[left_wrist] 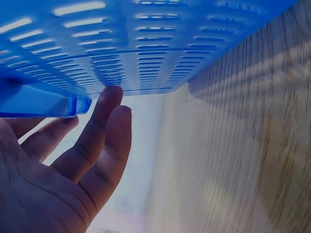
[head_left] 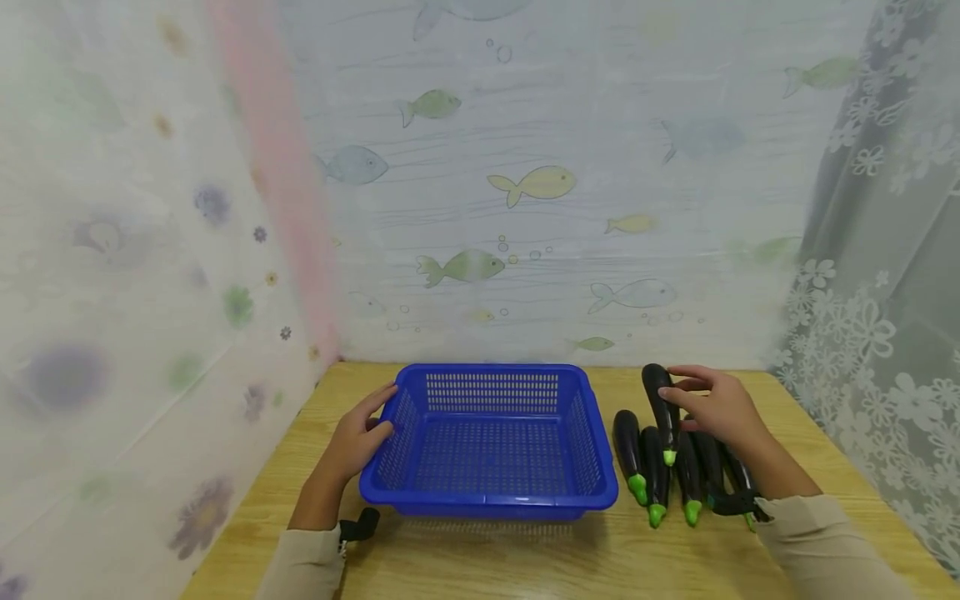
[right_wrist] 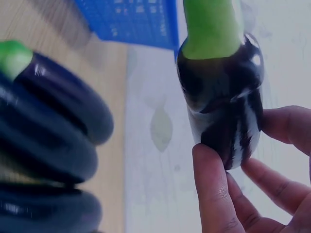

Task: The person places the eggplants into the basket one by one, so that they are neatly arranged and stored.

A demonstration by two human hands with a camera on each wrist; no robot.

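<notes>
A blue plastic basket (head_left: 487, 500) with slotted sides sits on the table. My left hand (head_left: 358, 433) holds its left rim. The left wrist view shows that hand's fingers (left_wrist: 104, 141) under the rim, beside the slotted wall (left_wrist: 146, 48). My right hand (head_left: 716, 408) pinches a dark eggplant (head_left: 660, 404) between thumb and fingers, raised over the others with its green stem end pointing down toward me. In the right wrist view the held eggplant (right_wrist: 221, 82) hangs clear of the table. Under it, several eggplants (head_left: 628, 450) lie side by side, green ends toward me.
The wooden table (head_left: 480, 567) runs back to a wall covering (head_left: 525, 317) printed with fish. Curtains with flowers (head_left: 870, 333) hang along the right side, and a flowered sheet (head_left: 150, 333) covers the left. The eggplants lie just right of the basket.
</notes>
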